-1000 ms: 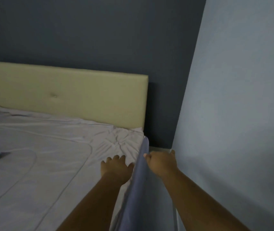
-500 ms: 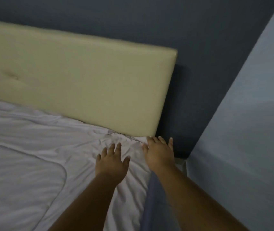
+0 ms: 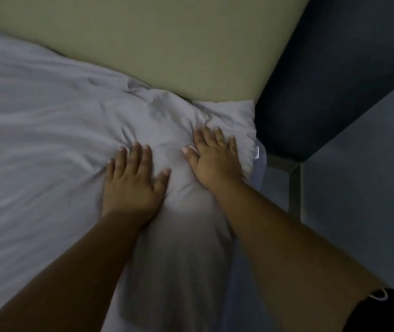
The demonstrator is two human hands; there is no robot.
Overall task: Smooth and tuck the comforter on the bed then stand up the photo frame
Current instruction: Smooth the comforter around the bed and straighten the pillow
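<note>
The pale grey comforter [image 3: 47, 121] covers the bed and bunches in wrinkles at the corner below the headboard. My left hand [image 3: 132, 180] lies flat on it with fingers spread, pressing into the fabric. My right hand [image 3: 215, 156] presses flat on the comforter's corner, close to the bed's right edge, fingers straight. A darker blue layer [image 3: 260, 168] shows under the comforter's edge on the right side. No photo frame is in view.
The cream padded headboard [image 3: 179, 44] runs along the top. A dark blue wall [image 3: 335, 80] stands behind it and a lighter wall [image 3: 371, 188] on the right, with a narrow strip of floor [image 3: 284, 164] in the gap beside the bed.
My right hand let go of the lifted comforter edge, and both hands now press flat on the corner. The view has tilted down and moved closer to the headboard.
</note>
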